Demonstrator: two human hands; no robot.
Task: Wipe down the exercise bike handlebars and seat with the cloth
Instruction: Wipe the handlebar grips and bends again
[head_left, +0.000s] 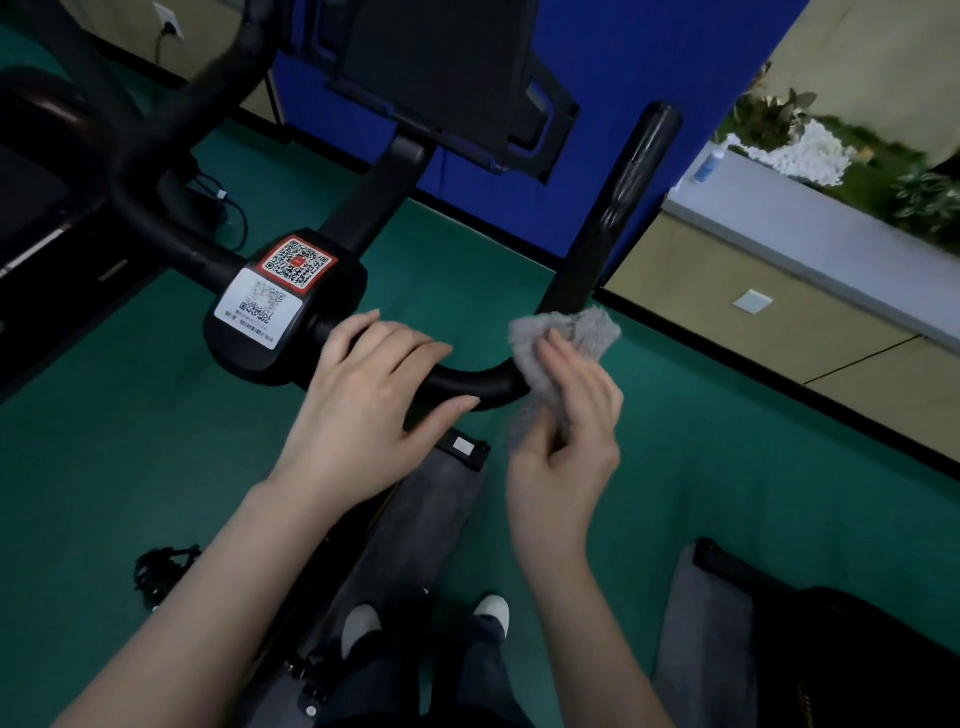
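The cloth (584, 332), a small grey rag, is bunched in the person's right hand (566, 431) and pressed round the bend of the handlebars (467, 382), just where the crossbar turns up into the right-hand horn (623, 208). The fingers curl over it and pinch it against the tube, which seems the sensible way to rub all round a curved pipe. The left hand (363, 395) holds nothing. It rests on the crossbar between the cloth and the centre housing (280, 312) with its QR stickers, fingers laid fairly straight over the top and thumb along the near side, most likely to steady the bike and the body while the other hand scrubs. I would judge the work is on the handlebars, and I cannot pick out the seat for certain from here. Off to the right, well apart, a small blue bottle (707, 165) stands on a pale ledge (769, 208); what it holds I cannot tell. The planter behind it carries greenery (774, 111) and something white.
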